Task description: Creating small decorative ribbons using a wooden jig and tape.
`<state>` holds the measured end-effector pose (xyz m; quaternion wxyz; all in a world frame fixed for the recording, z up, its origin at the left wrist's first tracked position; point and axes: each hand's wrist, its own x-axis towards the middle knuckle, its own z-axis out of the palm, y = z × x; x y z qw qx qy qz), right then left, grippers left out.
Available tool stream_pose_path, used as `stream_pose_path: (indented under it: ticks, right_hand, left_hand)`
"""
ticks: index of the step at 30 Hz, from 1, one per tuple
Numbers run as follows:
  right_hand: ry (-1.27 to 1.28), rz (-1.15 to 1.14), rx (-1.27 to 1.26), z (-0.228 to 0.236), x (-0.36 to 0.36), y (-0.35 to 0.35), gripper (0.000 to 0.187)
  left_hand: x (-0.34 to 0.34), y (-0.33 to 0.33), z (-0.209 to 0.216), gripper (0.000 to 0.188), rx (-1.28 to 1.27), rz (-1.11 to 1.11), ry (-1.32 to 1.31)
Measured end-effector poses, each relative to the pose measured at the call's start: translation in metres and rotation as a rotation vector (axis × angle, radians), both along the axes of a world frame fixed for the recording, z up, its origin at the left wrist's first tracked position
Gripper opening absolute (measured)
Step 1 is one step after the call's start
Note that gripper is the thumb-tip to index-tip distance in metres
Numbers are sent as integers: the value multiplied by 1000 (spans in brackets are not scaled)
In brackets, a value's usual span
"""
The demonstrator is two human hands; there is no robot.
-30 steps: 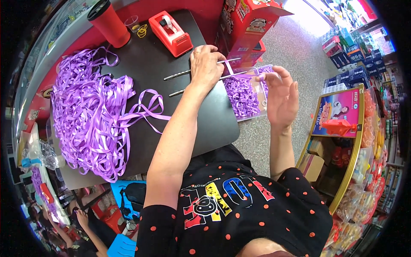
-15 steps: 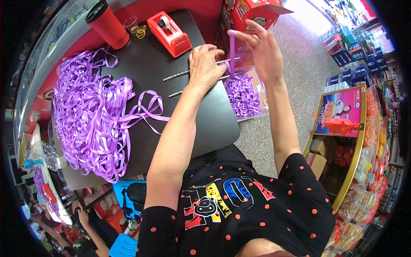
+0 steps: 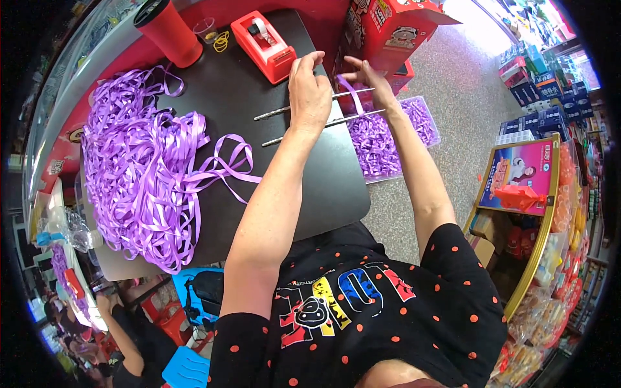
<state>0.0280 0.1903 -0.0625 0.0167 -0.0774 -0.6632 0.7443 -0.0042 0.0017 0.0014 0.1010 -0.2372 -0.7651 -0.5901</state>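
Note:
Two thin metal rods run side by side from the dark table out past its right edge. Over their outer part a short purple ribbon strip is looped, one end sticking up to the left. My left hand lies across the rods left of the strip, fingers stretched out and apart from the ribbon. My right hand is at the rods' far end, just right of the strip, with its fingers apart; its thumb is hard to see. A clear box of purple ribbon pieces stands below the rods.
A big tangled heap of purple ribbon covers the left of the dark table. A red tape dispenser, red tumbler and yellow rubber bands stand along its back. A red carton is beyond. Another person's arm shows lower left.
My right hand has come down and left from the raised ribbon end toward the rods. My left fingers have straightened and drawn away from the strip. More of the box of pieces shows.

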Motion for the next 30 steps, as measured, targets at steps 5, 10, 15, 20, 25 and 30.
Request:
stream_pose_path:
  ticks: [5, 10, 15, 20, 25, 30]
  right_hand:
    - [11, -73, 187, -5, 59, -39, 56]
    - [150, -315, 138, 4, 133, -77, 38]
    - [135, -324, 377, 41, 143, -98, 26]
    - [50, -340, 260, 71, 133, -89, 27]
    - [36, -314, 267, 74, 123, -74, 33]
    - [-98, -275, 205, 88, 118, -66, 35]
  left_hand:
    - [-2, -5, 0, 40, 41, 28, -1]
    - [8, 1, 22, 30, 279, -34, -13]
    - [28, 4, 58, 23, 502, -280, -233]
    - [37, 1, 77, 18, 549, -552, -931]
    - [65, -10, 51, 13, 427, -598, -1117]
    - [98, -9, 34, 44, 474, -566, -1460]
